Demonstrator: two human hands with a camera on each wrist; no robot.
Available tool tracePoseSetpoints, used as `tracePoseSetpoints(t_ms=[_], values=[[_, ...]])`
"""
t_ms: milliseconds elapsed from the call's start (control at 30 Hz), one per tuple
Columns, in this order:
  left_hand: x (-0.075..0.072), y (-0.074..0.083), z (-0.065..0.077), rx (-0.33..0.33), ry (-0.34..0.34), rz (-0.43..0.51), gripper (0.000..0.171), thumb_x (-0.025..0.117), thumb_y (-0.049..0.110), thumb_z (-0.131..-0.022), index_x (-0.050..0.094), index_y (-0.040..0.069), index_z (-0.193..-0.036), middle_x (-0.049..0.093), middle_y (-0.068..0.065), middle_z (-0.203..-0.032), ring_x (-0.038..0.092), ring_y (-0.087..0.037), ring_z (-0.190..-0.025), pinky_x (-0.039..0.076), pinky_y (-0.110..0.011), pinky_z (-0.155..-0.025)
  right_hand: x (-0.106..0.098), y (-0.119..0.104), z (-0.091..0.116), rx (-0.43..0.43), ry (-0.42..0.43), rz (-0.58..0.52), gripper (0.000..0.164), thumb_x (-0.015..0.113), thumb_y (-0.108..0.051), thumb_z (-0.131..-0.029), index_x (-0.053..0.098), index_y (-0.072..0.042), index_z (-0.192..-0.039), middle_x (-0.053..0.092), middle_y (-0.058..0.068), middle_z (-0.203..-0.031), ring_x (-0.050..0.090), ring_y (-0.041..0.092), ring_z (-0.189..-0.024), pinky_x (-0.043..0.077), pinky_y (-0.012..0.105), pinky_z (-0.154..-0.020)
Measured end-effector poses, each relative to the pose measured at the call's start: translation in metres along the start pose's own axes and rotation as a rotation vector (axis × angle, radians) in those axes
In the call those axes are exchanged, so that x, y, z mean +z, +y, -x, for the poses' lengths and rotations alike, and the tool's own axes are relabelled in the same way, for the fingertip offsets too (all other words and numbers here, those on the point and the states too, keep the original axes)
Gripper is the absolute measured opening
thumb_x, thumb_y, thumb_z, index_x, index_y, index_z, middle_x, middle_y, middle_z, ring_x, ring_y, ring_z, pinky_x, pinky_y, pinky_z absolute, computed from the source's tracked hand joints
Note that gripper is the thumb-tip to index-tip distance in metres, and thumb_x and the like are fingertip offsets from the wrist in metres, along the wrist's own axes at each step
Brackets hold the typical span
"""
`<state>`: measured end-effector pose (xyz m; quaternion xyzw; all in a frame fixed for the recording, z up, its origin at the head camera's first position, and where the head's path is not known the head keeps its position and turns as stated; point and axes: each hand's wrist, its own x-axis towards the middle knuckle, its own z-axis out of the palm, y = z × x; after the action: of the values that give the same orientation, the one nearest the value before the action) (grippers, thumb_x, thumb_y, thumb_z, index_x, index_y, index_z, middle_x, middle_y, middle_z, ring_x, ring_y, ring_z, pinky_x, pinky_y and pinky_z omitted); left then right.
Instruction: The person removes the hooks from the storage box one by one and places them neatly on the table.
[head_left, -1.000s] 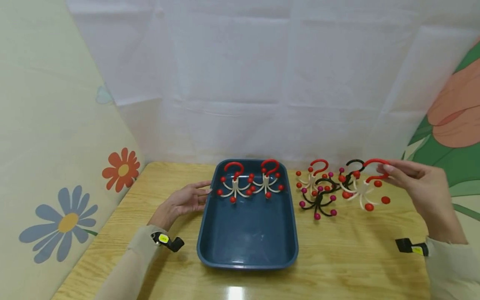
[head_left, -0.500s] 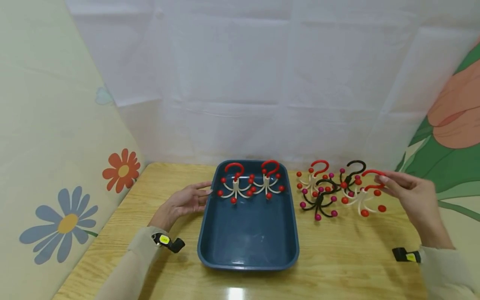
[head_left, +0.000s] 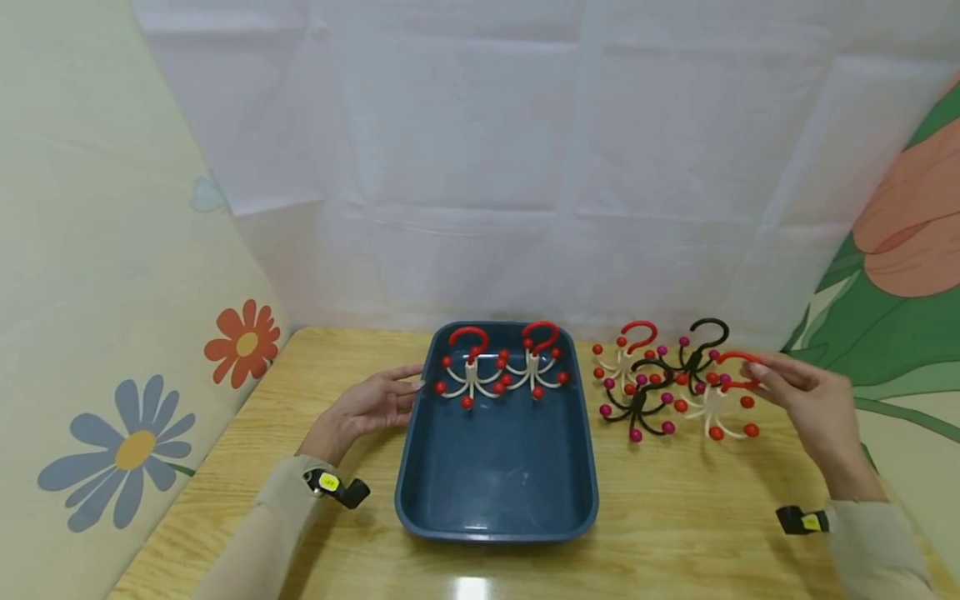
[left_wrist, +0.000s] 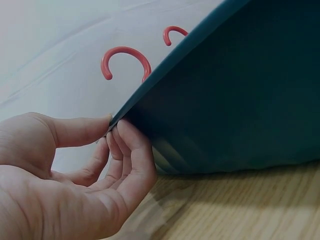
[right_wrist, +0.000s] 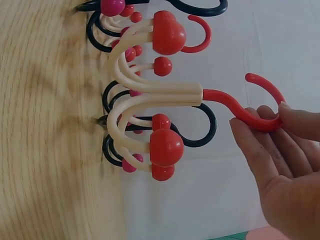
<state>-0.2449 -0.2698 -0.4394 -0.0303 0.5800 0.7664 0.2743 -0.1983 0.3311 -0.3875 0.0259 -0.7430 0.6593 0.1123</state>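
At the right, my right hand (head_left: 813, 404) pinches the red hook end of a cream multi-arm hanger (right_wrist: 175, 94) with red ball tips. In the right wrist view its arms point down close over the wooden table. My left hand (head_left: 378, 400) holds the left rim of a dark blue tray (head_left: 498, 475), thumb on one side and fingers on the other. Two more cream hangers stand at the tray's far end, one on the left (head_left: 471, 372) and one on the right (head_left: 532, 367), their red hooks up.
Right of the tray on the table (head_left: 675, 517) stand a black hanger (head_left: 637, 402) with magenta balls, a second black hanger (head_left: 693, 362) behind it, and a cream hanger (head_left: 624, 363) with a red hook. A white cloth (head_left: 465, 167) hangs behind the table.
My right hand has moved left and down with the cream hanger, bringing it beside the black ones. The left hand stays at the tray rim.
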Motion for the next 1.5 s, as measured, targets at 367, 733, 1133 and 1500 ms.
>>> tracePoseSetpoints(t_ms=[367,733,1133,1500], values=[[-0.001,-0.001,-0.002,-0.009,0.014,-0.013,0.065,0.051,0.011,-0.11,0.02,0.008,-0.167,0.076,0.003,-0.112,0.071,-0.012,-0.099,0.061,-0.03,-0.083,-0.005,0.008,0.0,0.015,0.021,-0.039,0.021,0.076,-0.015,-0.097,0.078,-0.005,-0.116,0.082,-0.014,-0.093,0.078,-0.001,-0.085,0.062,0.018,-0.073],[0.0,-0.002,-0.001,0.002,0.005,-0.01,0.065,0.049,0.009,-0.111,0.017,0.006,-0.167,0.075,0.002,-0.114,0.071,-0.012,-0.101,0.062,-0.031,-0.083,-0.007,0.02,-0.001,0.096,-0.003,0.154,0.026,0.072,-0.027,-0.1,0.076,-0.015,-0.123,0.077,-0.027,-0.094,0.075,-0.007,-0.086,0.056,0.009,-0.075],[0.001,0.0,-0.001,-0.005,0.02,-0.007,0.064,0.05,0.009,-0.11,0.02,0.006,-0.167,0.076,0.001,-0.115,0.072,-0.013,-0.101,0.062,-0.032,-0.085,-0.007,0.028,-0.001,0.079,0.019,0.233,0.031,0.072,-0.026,-0.101,0.074,-0.011,-0.128,0.074,-0.032,-0.092,0.075,-0.007,-0.083,0.055,0.007,-0.075],[-0.001,0.0,-0.002,-0.009,0.025,-0.019,0.065,0.052,0.01,-0.11,0.02,0.006,-0.166,0.074,0.001,-0.114,0.071,-0.013,-0.099,0.062,-0.031,-0.083,-0.003,0.022,-0.002,0.077,0.039,0.437,0.055,0.069,-0.041,-0.101,0.066,0.001,-0.138,0.064,-0.043,-0.089,0.066,-0.017,-0.083,0.048,0.004,-0.074]])
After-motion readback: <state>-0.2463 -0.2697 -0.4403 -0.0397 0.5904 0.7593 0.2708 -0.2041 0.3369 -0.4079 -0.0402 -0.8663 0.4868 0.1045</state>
